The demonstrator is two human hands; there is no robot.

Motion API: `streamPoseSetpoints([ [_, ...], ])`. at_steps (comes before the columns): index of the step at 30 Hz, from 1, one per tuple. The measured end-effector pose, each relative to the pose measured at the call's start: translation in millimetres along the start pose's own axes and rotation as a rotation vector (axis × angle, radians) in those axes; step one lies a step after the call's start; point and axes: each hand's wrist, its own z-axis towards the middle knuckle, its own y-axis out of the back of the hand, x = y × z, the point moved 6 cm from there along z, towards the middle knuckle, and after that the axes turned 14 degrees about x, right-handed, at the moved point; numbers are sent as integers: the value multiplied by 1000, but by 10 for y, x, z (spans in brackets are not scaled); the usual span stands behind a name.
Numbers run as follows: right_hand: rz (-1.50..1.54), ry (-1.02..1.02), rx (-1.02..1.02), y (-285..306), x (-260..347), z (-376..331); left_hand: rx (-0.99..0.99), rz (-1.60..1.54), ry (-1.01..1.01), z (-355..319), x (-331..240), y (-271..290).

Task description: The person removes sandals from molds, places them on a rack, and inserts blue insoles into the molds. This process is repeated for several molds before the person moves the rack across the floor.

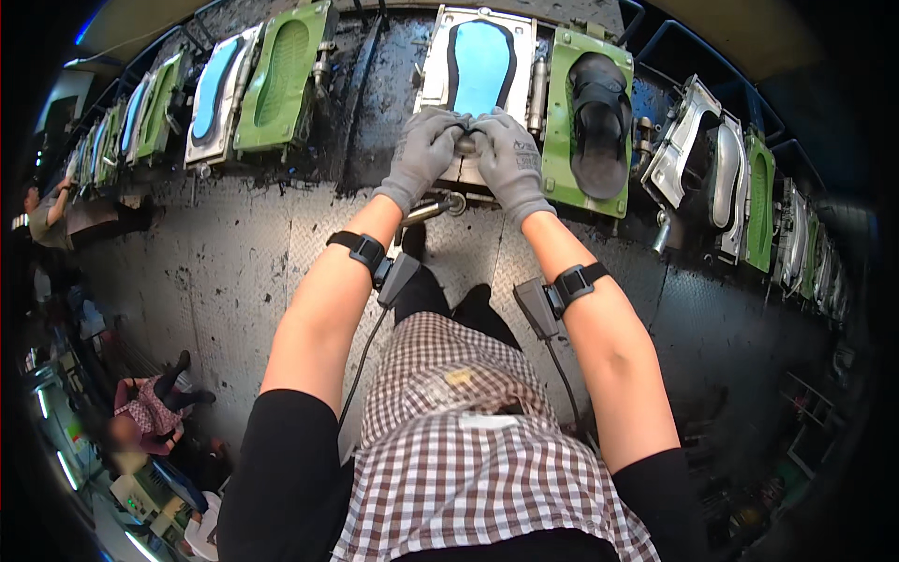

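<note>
Left hand (419, 157), right hand (511, 161) meet at twelve o'clock — fingers curled, grip hidden.
Paired at the blue sole (481, 64), likely for evenness.

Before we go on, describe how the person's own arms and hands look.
The left hand and right hand wear grey gloves, with dark printing on the right one. Each forearm carries a black strap holding a dark grey box with a dark cable. Short black sleeves cover the upper arms.
</note>
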Motion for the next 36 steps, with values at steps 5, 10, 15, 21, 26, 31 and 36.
streamPoseSetpoints([
  [5,-72,60,-3,-83,204,-181,7,114,-49,-289,-67,71],
  [10,-135,75,85,4,239,-197,104,-111,191,-648,-135,391],
  [15,-195,154,166,-85,164,51,857,-186,734,-1115,-54,187],
  [21,-100,187,173,-271,155,93,284,-1371,1176,-1485,-248,-976],
  [26,-170,175,211,-291,224,106,-621,-1620,1219,-1248,-397,-1665],
  [31,-31,107,159,-1,370,362,-381,-1590,1422,-1262,-556,-1272],
  [36,112,163,-289,620,501,1230,-306,-793,982,-1485,-68,-167],
])
